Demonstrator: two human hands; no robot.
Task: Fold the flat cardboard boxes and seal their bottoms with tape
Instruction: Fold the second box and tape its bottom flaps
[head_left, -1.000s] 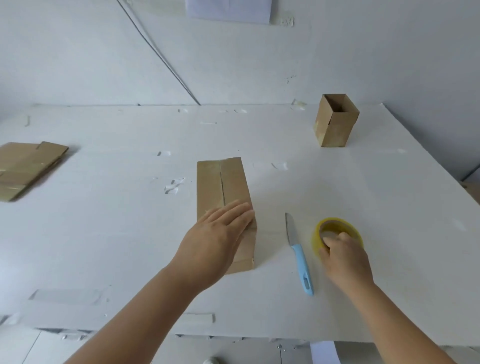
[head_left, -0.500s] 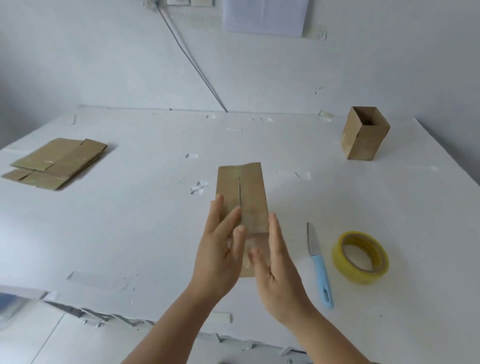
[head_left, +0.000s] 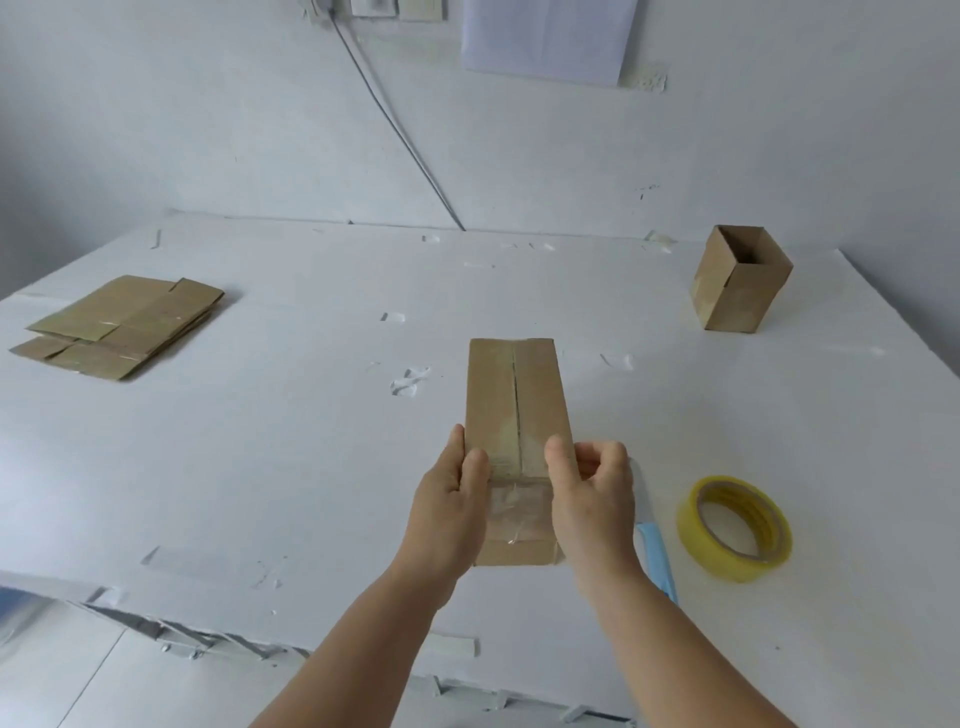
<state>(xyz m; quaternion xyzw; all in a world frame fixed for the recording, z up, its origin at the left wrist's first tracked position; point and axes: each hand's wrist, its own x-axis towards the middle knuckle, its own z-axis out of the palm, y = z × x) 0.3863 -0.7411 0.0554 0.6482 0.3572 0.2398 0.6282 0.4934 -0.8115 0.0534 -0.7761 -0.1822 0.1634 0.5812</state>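
A folded cardboard box (head_left: 511, 400) stands bottom-up at the middle of the white table (head_left: 260, 457), its two bottom flaps meeting in a lengthwise seam. Clear tape covers the near end of the bottom and runs down the near side. My left hand (head_left: 449, 512) grips the box's left near edge, thumb on top. My right hand (head_left: 592, 499) grips the right near edge the same way. A yellow tape roll (head_left: 735, 527) lies flat to the right of my right hand. A finished open-topped box (head_left: 737, 278) stands at the far right.
A stack of flat cardboard boxes (head_left: 122, 325) lies at the far left. A knife with a blue handle (head_left: 657, 556) lies between my right hand and the tape roll, partly hidden by my wrist. Tape scraps dot the table. The near table edge runs below my forearms.
My right hand left the tape roll and came over to the box. Both hands have moved from lying flat on the box to gripping its near sides.
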